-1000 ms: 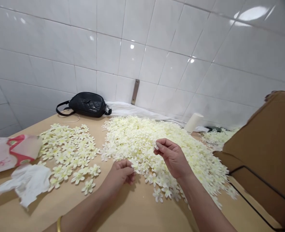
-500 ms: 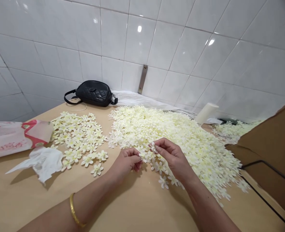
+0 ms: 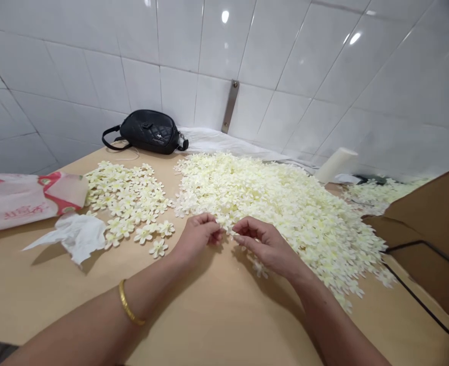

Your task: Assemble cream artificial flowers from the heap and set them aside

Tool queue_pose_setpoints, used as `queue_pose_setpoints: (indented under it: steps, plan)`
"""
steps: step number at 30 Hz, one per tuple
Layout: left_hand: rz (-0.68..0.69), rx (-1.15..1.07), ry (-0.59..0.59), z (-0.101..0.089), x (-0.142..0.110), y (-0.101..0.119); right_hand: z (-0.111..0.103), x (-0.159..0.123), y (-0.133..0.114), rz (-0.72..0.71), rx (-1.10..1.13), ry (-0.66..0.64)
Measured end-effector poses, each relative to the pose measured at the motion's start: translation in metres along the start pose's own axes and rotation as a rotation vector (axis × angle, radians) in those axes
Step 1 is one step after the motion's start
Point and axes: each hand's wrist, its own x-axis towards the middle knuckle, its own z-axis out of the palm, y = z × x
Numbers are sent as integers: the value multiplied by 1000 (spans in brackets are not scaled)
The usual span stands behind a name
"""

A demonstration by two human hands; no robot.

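A large heap of pale yellow-white artificial flowers covers the middle of the table. At its near edge my left hand is closed, thumb against curled fingers, on an artificial flower that shows partly beside the fingertips. My right hand faces it closely, thumb and forefinger pinched on a small white artificial flower, mostly hidden by the fingers. A few loose flowers lie beneath the right hand, partly covered by it. To the left, a smaller, flatter group of the same flowers is spread out.
Crumpled white tissue and a red-and-white plastic pack lie at left. A black bag rests by the tiled wall. A whitish cylinder stands behind the heap. Brown cardboard and a bent black rod are at right.
My right hand has brought its flower down and left to the left hand's fingertips. The scene sits slightly higher in view.
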Motion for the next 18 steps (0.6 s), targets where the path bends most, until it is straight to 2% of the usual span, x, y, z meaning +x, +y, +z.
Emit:
queue_pose_setpoints:
  steps: [2, 4, 8, 10, 13, 18]
  plan:
    - [34, -40, 84, -4, 3, 1, 0, -4, -1, -46, -203, -43]
    - [51, -59, 119, -7, 5, 1, -4, -8, 0, -83, -347, -39]
    - [58, -53, 130, -12, 7, 2, -13, -17, 2, -117, -483, 41]
    - [61, -52, 136, -13, 7, 2, -11, -21, 1, -131, -508, 49]
    - [57, -51, 143, -13, 6, 4, 4, -27, -2, -148, -531, 6]
    - [44, -31, 138, -11, 4, 6, 35, -26, 4, -177, -695, 41]
